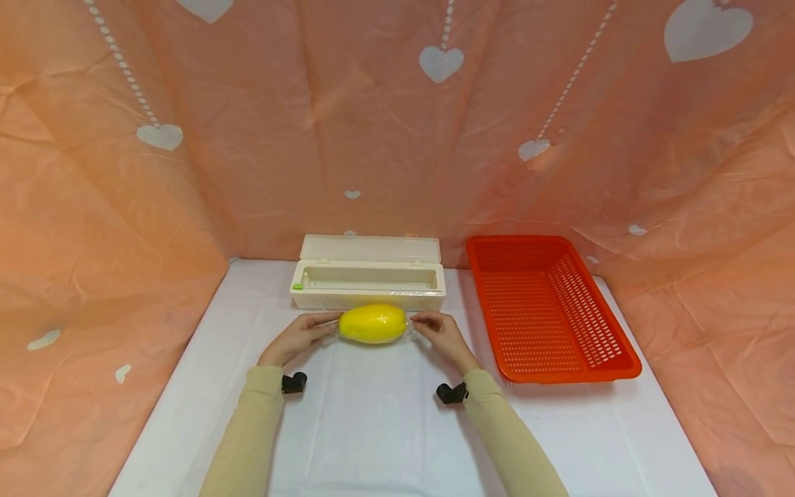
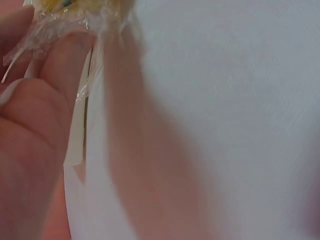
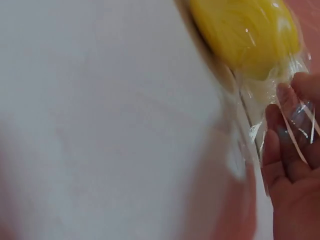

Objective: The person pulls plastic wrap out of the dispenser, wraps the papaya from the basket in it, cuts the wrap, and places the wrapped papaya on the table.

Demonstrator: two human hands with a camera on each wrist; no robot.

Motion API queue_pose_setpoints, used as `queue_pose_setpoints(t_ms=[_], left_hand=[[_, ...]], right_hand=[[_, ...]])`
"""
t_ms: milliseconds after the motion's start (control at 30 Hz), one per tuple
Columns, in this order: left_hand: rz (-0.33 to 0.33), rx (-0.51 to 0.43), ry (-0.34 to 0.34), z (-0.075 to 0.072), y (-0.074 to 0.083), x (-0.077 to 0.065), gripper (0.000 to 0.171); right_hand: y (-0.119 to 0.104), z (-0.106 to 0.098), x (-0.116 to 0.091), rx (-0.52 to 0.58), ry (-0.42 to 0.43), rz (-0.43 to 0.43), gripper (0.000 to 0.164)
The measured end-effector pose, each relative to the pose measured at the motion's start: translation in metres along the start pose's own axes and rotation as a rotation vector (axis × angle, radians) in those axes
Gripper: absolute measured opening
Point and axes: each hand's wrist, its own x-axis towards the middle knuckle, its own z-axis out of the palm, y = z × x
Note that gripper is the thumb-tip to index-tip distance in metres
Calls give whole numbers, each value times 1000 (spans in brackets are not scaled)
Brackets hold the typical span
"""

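Note:
A smooth yellow oval fruit (image 1: 373,324), wrapped in clear cling film (image 3: 260,92), is between the two hands in the head view. On its left side, the left hand (image 1: 301,338) pinches a gathered end of the film; crumpled film (image 2: 55,27) shows at those fingertips in the left wrist view. The right hand (image 1: 442,335) pinches the opposite film end between thumb and fingers, and loose film trails over its palm in the right wrist view. Only a small part of the fruit shows in the left wrist view.
Just behind the fruit stands a white cling film dispenser box (image 1: 368,300), its lid (image 1: 370,248) raised and a green slider (image 1: 298,286) at its left end. A red perforated basket (image 1: 497,338) sits to the right on the white table (image 1: 373,442). Orange heart-patterned cloth (image 1: 385,138) encloses the back and sides.

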Motion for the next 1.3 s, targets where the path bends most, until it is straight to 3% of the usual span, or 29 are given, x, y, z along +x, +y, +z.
queue_pose_setpoints(t_ms=[100, 233, 400, 567, 733, 900, 1067, 1167, 1300], left_hand=[[3, -6, 54, 0, -1, -1, 41], [10, 10, 229, 1, -2, -2, 39], [-70, -34, 429, 6, -2, 1, 39], [-130, -80, 544, 11, -2, 5, 48], [-156, -106, 581, 14, 2, 7, 48], [-197, -128, 619, 15, 7, 8, 55], [-215, -130, 627, 16, 9, 7, 42], [-181, -136, 631, 19, 10, 5, 31], [-124, -128, 646, 21, 9, 3, 26]], right_hand=[[13, 2, 5, -7, 80, 17, 17], [23, 6, 10, 28, 207, 45, 21], [16, 12, 12, 42, 358, 112, 34], [7, 19, 13, 24, 461, 205, 43], [2, 23, 14, -39, 509, 268, 51], [1, 23, 14, 20, 511, 337, 55], [0, 21, 15, 32, 472, 326, 31], [-1, 21, 15, -30, 460, 295, 18], [-2, 22, 15, -95, 471, 269, 14]])
